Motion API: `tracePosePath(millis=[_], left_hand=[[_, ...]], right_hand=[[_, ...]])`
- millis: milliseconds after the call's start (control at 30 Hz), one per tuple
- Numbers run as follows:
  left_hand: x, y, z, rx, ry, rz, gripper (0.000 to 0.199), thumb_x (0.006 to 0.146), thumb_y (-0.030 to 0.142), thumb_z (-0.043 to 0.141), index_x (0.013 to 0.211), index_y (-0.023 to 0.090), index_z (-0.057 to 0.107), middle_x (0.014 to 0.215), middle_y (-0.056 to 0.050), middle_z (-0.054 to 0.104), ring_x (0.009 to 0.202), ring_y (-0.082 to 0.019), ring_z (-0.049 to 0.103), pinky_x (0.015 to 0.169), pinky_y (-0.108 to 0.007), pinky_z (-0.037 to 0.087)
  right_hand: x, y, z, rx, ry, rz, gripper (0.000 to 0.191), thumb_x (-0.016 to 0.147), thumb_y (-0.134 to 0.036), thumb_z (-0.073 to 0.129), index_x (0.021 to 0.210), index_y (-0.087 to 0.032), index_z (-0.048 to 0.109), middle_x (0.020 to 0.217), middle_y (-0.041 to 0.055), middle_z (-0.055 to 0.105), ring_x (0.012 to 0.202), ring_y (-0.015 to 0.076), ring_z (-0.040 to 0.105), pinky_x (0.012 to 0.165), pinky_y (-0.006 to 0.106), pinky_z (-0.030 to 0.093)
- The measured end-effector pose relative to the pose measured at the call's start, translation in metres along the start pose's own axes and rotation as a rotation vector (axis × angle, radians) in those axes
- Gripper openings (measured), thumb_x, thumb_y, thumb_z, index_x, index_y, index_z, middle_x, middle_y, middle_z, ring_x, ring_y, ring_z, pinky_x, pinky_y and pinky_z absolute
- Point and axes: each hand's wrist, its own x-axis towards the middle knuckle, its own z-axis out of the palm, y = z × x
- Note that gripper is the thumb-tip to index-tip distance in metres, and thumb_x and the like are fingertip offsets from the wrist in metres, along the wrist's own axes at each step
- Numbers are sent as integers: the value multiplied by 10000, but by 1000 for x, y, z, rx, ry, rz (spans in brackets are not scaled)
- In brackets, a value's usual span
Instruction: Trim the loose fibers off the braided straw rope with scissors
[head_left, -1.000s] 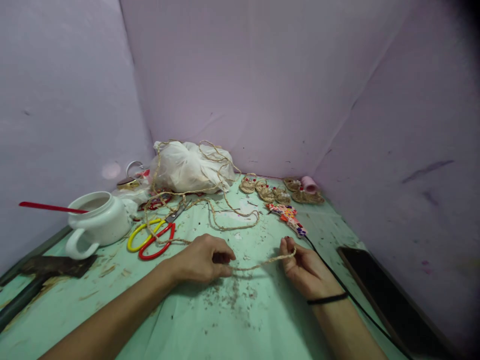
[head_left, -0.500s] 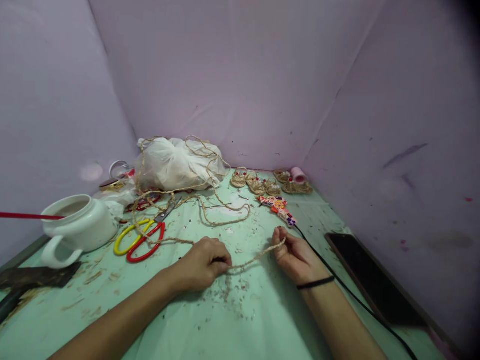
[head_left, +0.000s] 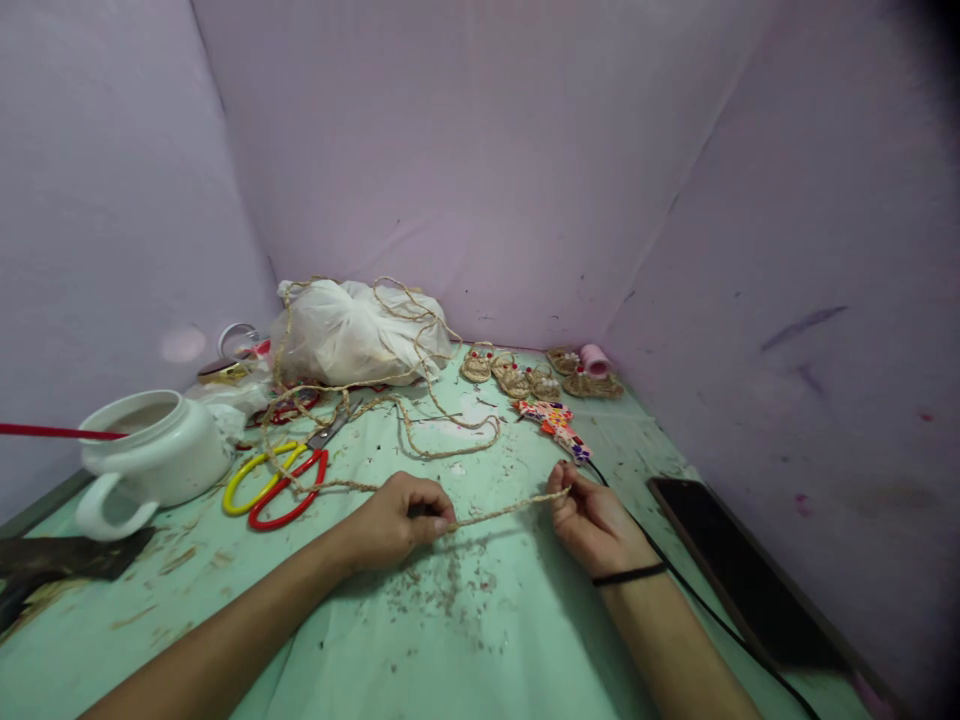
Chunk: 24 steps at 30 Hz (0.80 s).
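Observation:
Pinched in my left hand (head_left: 401, 520) is a braided straw cord (head_left: 510, 507), low over the table's middle. My right hand (head_left: 592, 515), with a black band at the wrist, grips the cord's end between thumb and fingers. The short stretch between both hands is nearly straight. Beyond my left hand the cord runs left across scissors (head_left: 277, 485) with one yellow and one red handle, then loops over a white plastic bag (head_left: 352, 330). Just past my right hand lies a flower-patterned object (head_left: 555, 425) with a black cable, perhaps a glue gun.
A white pot (head_left: 161, 450) with a red stick stands at the left, a dark-bladed tool (head_left: 75, 560) before it. Several small woven sandals (head_left: 514, 378) and a pink spool (head_left: 595, 361) sit at the back. A black phone (head_left: 742, 570) lies along the right edge. Scraps litter the green tabletop (head_left: 420, 660).
My left hand has shifted slightly left, and the cord between my hands has gone from sagging to nearly straight. My right hand still holds the end. The view has tilted slightly.

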Motion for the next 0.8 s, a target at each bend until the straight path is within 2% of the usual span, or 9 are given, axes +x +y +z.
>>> tracePosePath(millis=[233, 333, 467, 533, 667, 733, 800], left_hand=[[-1, 1, -2, -111, -20, -42, 175, 643, 285, 516, 631, 119, 568, 546, 23, 474, 541, -90, 396, 523, -210, 306], [-3, 1, 1, -139, -74, -61, 218, 693, 301, 488, 745, 125, 604, 605, 5, 550, 570, -101, 447, 534, -205, 328], [-4, 5, 21, 14, -39, -8, 319, 726, 344, 515, 975, 165, 599, 749, -14, 615, 668, -127, 509, 597, -213, 372], [-3, 8, 36, 36, 8, 22, 344, 704, 323, 553, 1012, 173, 584, 773, -16, 624, 692, -135, 529, 630, -222, 390], [-1, 13, 61, 24, 120, -2, 146, 707, 257, 523, 764, 158, 612, 600, 13, 574, 576, -114, 503, 551, -214, 370], [0, 13, 64, -61, 159, -63, 155, 728, 245, 468, 697, 153, 589, 534, 26, 529, 498, -97, 467, 486, -207, 345], [2, 13, 62, -116, 206, -109, 164, 727, 255, 462, 714, 152, 589, 521, 32, 511, 460, -88, 443, 454, -202, 333]], right_hand=[[2, 4, -2, -7, -17, 9, 260, 859, -32, 347, 675, -135, 500, 499, -47, 527, 385, 45, 558, 433, 124, 524], [2, 7, -1, -12, -39, 12, 239, 830, -3, 391, 670, -141, 501, 507, -58, 522, 379, 37, 548, 440, 119, 523], [-4, 20, 0, -23, -67, 17, 268, 847, -10, 361, 653, -132, 501, 500, -51, 519, 363, 31, 531, 456, 126, 521], [-9, 29, 1, -43, -102, 11, 273, 860, -44, 363, 645, -128, 508, 489, -48, 512, 355, 31, 513, 464, 142, 526], [-19, 41, 1, -160, -277, -69, 211, 840, -103, 452, 649, -126, 539, 472, -45, 508, 377, 40, 499, 534, 175, 536], [-22, 41, 0, -229, -341, -88, 125, 814, -130, 507, 706, -117, 569, 508, -26, 550, 426, 58, 534, 576, 203, 537], [-25, 40, 0, -319, -382, -88, 82, 787, -178, 552, 783, -106, 592, 575, 7, 600, 495, 89, 578, 578, 224, 528]])
